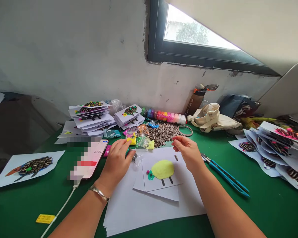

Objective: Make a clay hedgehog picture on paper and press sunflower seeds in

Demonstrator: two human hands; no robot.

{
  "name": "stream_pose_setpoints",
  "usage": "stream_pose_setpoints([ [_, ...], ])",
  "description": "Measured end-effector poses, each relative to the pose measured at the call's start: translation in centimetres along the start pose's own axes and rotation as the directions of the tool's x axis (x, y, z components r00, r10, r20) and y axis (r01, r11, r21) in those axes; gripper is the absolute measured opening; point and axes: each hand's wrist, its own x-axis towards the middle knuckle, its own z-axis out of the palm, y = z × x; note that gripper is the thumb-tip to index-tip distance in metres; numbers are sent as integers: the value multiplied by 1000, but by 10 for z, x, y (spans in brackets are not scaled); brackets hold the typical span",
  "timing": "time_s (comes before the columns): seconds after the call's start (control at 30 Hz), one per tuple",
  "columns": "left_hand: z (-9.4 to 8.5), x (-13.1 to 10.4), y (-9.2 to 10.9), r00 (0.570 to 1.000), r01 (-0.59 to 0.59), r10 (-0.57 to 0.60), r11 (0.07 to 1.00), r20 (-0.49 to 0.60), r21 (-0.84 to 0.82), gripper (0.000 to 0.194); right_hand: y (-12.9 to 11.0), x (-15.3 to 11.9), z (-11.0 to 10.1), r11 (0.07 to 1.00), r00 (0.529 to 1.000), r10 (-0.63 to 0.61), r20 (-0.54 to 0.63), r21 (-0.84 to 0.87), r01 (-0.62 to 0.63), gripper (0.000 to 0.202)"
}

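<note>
A card (151,187) on a stack of white paper (139,211) carries a flat yellow clay body (162,169) with a teal head (151,175) and two dark legs. One sunflower seed (176,157) lies on the card's upper right. My right hand (186,152) hovers just above that corner, thumb and fingertips pinched; what they hold, if anything, is too small to make out. My left hand (118,160) lies to the left over small clay packets, thumb apart from the fingers, with a bit of green clay (127,152) showing between them.
Behind the paper spreads a pile of sunflower seeds (164,133), beside a yellow clay lump (131,139) and a tape roll (185,131). Blue tweezers (227,177) lie right. A charging phone (90,162) lies left. Finished cards (93,115) are stacked behind; a bottle (195,100) stands by the wall.
</note>
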Motion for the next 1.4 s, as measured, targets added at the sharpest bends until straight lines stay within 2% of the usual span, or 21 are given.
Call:
stream_pose_setpoints([
  [0.13,1,-5,7,983,-83,79,996,163,14,37,8,7,-17,917,995,-96,21,-387,97,37],
  [0.23,2,-7,10,957,-99,78,993,279,63,39,6,6,-23,838,994,-59,92,-536,99,24],
  [0.3,2,-7,11,952,-81,43,990,304,112,39,4,4,-23,764,988,-26,154,-634,119,18],
  [0.43,1,-4,13,979,-26,-16,979,203,202,37,7,0,-18,618,976,37,216,-772,148,17],
  [0.57,-2,-5,21,989,-126,120,989,88,75,31,14,1,-18,516,965,73,251,-838,179,16],
  [0.7,-1,-9,29,965,-228,239,968,108,-103,30,14,-1,-20,475,958,82,276,-855,206,18],
  [0.9,-7,-12,35,939,-192,258,941,227,-277,26,10,-4,-19,551,954,61,293,-807,212,24],
  [1.07,-8,-11,36,914,-152,243,947,326,-282,25,1,-2,-15,683,975,-13,221,-711,170,27],
  [1.2,-6,-10,37,862,-157,259,954,436,-256,25,-9,-2,-14,794,985,-9,174,-597,113,23],
  [1.27,-6,-10,38,829,-162,266,956,492,-244,22,-12,-4,-15,877,987,30,159,-478,50,22],
  [1.33,-7,-10,38,808,-168,274,956,521,-242,19,-14,-9,-16,958,986,87,144,-283,-43,18],
  [1.4,-6,-11,38,798,-175,284,953,532,-247,19,-13,-15,-16,987,978,155,143,-68,-146,16],
])
